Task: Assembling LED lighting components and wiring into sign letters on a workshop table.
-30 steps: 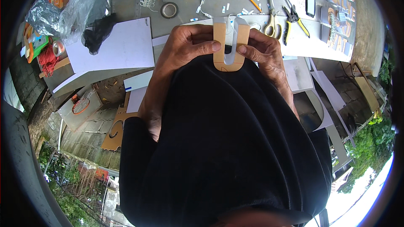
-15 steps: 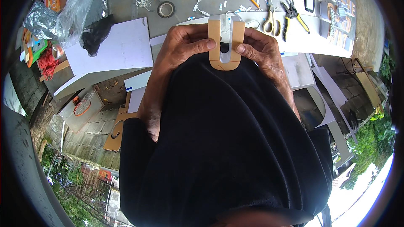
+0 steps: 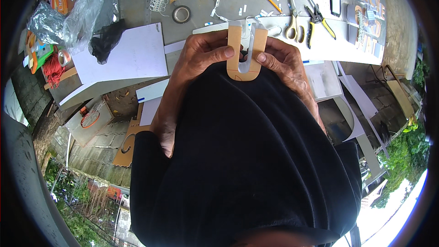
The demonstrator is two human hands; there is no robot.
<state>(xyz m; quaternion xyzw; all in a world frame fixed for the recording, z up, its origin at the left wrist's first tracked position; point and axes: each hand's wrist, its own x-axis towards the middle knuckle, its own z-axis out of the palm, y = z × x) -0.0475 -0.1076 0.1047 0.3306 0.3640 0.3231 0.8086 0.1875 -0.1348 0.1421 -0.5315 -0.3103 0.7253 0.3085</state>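
Between my two hands is a U-shaped letter (image 3: 234, 61) with a tan face, white side walls and a few thin red lines near its curved end. It is held up close to my chest, over the table's near edge. My left hand (image 3: 203, 55) grips its left arm, thumb on the tan face and fingers behind. My right hand (image 3: 284, 61) holds the right arm the same way. Thin white wire (image 3: 249, 20) shows just beyond the letter; whether it joins the letter is hidden. The fingertips behind the letter are mostly out of sight.
Beyond my hands lie scissors (image 3: 292, 31), pliers with yellow-black handles (image 3: 316, 18), an orange pencil (image 3: 273, 3), a tape roll (image 3: 181, 14) and a string of small white modules (image 3: 159, 2). White sheets (image 3: 128, 50) and clear plastic (image 3: 84, 16) are at left; several cut letters (image 3: 366, 13) at far right.
The U-shaped letter has tilted slightly and shifted a little toward me, with both hands keeping their grip. The view has moved a little; the things on the table look unchanged.
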